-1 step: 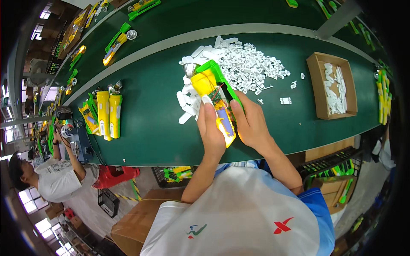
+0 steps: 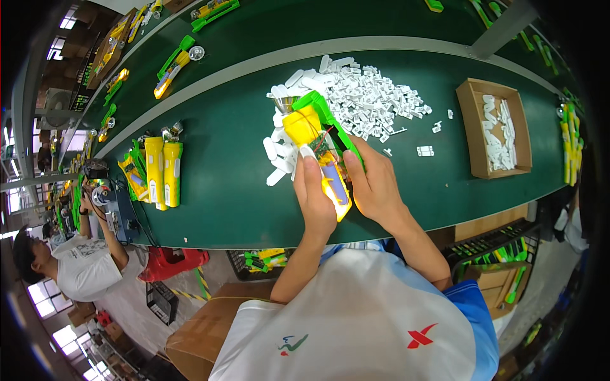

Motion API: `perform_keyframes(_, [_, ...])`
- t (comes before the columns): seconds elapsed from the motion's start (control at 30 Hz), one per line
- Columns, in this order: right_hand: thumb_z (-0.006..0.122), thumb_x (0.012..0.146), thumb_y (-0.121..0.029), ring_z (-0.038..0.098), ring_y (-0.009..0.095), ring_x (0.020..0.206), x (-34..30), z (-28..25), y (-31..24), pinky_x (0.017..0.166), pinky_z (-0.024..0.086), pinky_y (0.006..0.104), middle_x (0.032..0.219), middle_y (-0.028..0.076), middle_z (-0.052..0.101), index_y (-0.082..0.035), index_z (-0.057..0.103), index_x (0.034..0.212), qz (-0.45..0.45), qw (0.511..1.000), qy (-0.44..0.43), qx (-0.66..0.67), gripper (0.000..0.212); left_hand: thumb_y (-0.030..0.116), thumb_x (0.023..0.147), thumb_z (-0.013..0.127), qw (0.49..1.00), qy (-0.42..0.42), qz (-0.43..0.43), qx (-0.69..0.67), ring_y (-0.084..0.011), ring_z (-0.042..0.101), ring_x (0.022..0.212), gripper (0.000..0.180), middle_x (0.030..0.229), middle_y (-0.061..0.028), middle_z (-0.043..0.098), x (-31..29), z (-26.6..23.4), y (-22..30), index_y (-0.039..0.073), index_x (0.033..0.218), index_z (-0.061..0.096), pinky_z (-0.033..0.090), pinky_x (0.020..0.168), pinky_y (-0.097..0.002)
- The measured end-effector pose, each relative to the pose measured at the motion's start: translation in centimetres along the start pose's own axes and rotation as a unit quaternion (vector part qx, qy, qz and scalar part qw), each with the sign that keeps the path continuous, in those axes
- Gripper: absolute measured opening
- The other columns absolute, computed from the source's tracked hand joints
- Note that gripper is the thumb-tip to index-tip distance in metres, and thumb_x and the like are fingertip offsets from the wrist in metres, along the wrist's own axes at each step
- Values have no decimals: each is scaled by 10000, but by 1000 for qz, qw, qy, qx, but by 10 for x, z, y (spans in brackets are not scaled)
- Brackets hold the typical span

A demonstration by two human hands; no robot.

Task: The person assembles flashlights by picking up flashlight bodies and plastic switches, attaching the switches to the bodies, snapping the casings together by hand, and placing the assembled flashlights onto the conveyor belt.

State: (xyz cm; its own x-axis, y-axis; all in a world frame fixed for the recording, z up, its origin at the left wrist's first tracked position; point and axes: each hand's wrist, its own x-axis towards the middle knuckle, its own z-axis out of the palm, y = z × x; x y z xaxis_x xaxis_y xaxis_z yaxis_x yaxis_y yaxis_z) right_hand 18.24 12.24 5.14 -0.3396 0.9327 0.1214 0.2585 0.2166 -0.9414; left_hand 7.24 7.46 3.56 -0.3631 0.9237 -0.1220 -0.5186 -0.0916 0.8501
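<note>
I'm reading this as a factory assembly floor. Long green workbench (image 2: pixel 222 159) is running left to right, small white parts (image 2: pixel 368 95) lying heaped at its middle. Opened flashlight (image 2: pixel 326 145) is showing its wiring; yellow flashlights (image 2: pixel 155 170) are lying at left, more opened units (image 2: pixel 171 71) on the far green surface (image 2: pixel 279 25). Co-worker (image 2: pixel 86 270) is reaching toward the bench's left end. Black crate (image 2: pixel 492 239) is holding green pieces (image 2: pixel 505 251), near right.

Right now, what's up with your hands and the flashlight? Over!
Left hand and right hand both holding flashlight. Flashlight open, purple cylinder showing. White pieces heaped just beyond.
</note>
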Motion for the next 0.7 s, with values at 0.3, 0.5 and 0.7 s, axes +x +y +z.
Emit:
perform_keyframes(0.3, [638, 918, -143, 698, 328, 749, 6, -22, -16, 703, 525, 376, 867, 197, 692, 13, 630, 1134, 72, 997, -12, 17, 266, 321, 1075, 394, 1000, -6, 25, 8, -89, 557, 886, 439, 1076, -55, 587, 2, 6, 2, 29, 1402, 409, 461, 744, -236])
perform_keyframes(0.5, [629, 892, -44, 703, 228, 839, 3, -12, -6, 719, 526, 336, 938, 165, 709, 33, 629, 1108, 96, 990, 4, 101, 229, 332, 1074, 402, 990, 86, 112, -10, -103, 563, 917, 451, 1120, -63, 565, 11, 15, -20, 41, 1419, 389, 472, 790, -265])
perform_keyframes(0.7, [668, 883, -30, 706, 209, 854, 4, 3, -3, 752, 539, 320, 961, 143, 721, 15, 624, 1127, 49, 992, 21, 112, 253, 432, 1086, 321, 976, 148, 121, -102, -184, 612, 1031, 459, 1151, -82, 604, 18, 10, -28, 71, 1336, 456, 501, 901, -342])
